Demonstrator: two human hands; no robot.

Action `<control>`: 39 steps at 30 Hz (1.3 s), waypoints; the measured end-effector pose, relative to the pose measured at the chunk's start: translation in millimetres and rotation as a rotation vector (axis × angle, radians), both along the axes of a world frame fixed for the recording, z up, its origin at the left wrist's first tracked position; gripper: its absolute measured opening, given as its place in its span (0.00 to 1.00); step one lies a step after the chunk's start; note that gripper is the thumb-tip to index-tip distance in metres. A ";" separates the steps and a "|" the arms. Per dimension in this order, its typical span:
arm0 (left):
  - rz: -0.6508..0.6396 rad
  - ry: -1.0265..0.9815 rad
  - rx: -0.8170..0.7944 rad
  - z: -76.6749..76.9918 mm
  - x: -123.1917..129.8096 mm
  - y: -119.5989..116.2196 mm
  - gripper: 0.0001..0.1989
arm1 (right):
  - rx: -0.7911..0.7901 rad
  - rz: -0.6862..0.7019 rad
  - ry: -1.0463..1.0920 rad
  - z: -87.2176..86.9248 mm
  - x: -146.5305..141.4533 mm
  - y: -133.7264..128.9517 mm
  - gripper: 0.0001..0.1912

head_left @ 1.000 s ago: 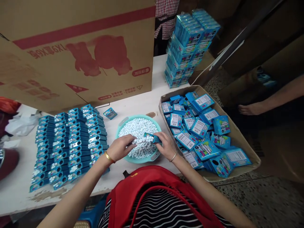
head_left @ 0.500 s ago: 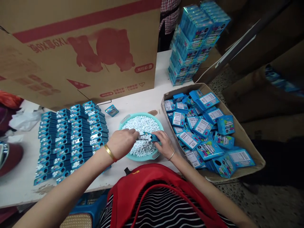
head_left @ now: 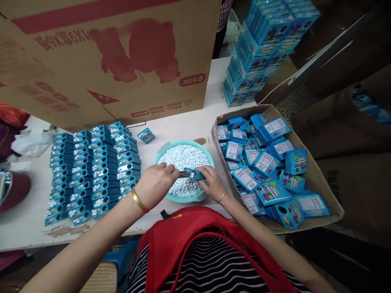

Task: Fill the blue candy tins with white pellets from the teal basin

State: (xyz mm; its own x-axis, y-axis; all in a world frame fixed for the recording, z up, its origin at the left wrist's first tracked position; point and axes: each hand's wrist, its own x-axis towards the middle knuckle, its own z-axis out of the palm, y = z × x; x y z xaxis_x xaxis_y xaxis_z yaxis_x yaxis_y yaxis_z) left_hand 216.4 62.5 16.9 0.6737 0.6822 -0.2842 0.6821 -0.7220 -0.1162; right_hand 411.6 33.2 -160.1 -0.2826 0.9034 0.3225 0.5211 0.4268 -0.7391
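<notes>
Above a turquoise basin heaped with small pale candies, my two hands meet. My left hand is closed around a small scoop, its handle hidden in the fingers. The scoop's tip touches the hole in the top of a small blue candy box. That box is gripped by my right hand, tilted toward the scoop, with pale candies showing at its opening.
Rows of upright blue boxes stand at left, and a single box lies behind the basin. At right is an open carton of blue boxes. Behind stand a large cardboard box and stacked wrapped packs.
The scoop, which carried pale candies, now looks dark and mostly bare, its tip at the box opening. The whole view has shifted slightly.
</notes>
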 end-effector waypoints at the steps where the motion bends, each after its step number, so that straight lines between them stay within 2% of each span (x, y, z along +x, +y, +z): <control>1: 0.005 -0.013 -0.011 -0.6 -3.9 1.5 0.08 | 0.002 0.004 0.004 0.2 -0.4 0.3 0.19; 4: 0.136 -0.081 -0.047 -10.3 -27.3 5.6 0.08 | 0.000 -0.012 0.036 1.0 1.0 -0.1 0.20; 6: 0.298 -0.072 -0.070 -27.7 -50.2 6.0 0.09 | -0.021 -0.040 0.074 2.0 4.8 -1.4 0.19; 8: 0.443 -0.007 -0.119 -55.8 -70.8 3.0 0.08 | -0.050 -0.082 0.111 3.2 11.0 -3.3 0.18; 10: 0.529 0.021 -0.195 -92.5 -80.4 -2.8 0.08 | -0.079 -0.134 0.132 3.4 18.1 -5.2 0.18; 13: 0.612 -0.145 -0.268 -150.9 -68.1 -11.2 0.08 | -0.105 -0.195 0.144 0.6 27.3 -7.2 0.17; 15: 0.650 -0.267 -0.270 -181.9 -51.1 -13.2 0.09 | -0.108 -0.220 0.152 -2.8 31.0 -7.9 0.17; 17: 0.660 -0.331 -0.270 -201.4 -38.9 -12.8 0.11 | -0.105 -0.246 0.158 -5.9 32.8 -8.3 0.17; 19: 0.659 -0.370 -0.280 -209.9 -37.4 -12.2 0.12 | -0.108 -0.265 0.162 -8.0 33.5 -8.7 0.16; 23: 0.670 -0.458 -0.336 -204.9 -57.5 -15.4 0.11 | -0.112 -0.272 0.158 -8.8 34.2 -9.4 0.16; 26: 0.658 -0.620 -0.380 -186.7 -70.6 -16.9 0.12 | -0.098 -0.253 0.137 -7.7 34.8 -9.0 0.16; 29: 0.586 -0.712 -0.399 -155.8 -71.8 -12.3 0.13 | -0.069 -0.224 0.083 -4.5 33.9 -7.5 0.16; 33: 0.438 -0.704 -0.382 -108.6 -61.7 1.6 0.13 | -0.022 -0.181 0.003 1.7 27.8 -4.0 0.18; 36: 0.288 -0.612 -0.348 -79.2 -49.6 12.9 0.12 | -0.005 -0.151 0.007 4.5 20.2 -0.5 0.21; 39: 0.152 -0.412 -0.283 -51.6 -32.6 21.2 0.10 | 0.017 -0.129 0.022 5.0 12.8 2.3 0.22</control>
State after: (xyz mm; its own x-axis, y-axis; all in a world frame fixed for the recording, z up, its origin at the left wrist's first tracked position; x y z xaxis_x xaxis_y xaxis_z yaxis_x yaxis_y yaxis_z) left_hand 183.8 83.7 -34.7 0.6679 0.7157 -0.2041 0.7297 -0.5755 0.3693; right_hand 424.4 35.4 -155.1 -0.1574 0.9261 0.3429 0.5559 0.3701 -0.7443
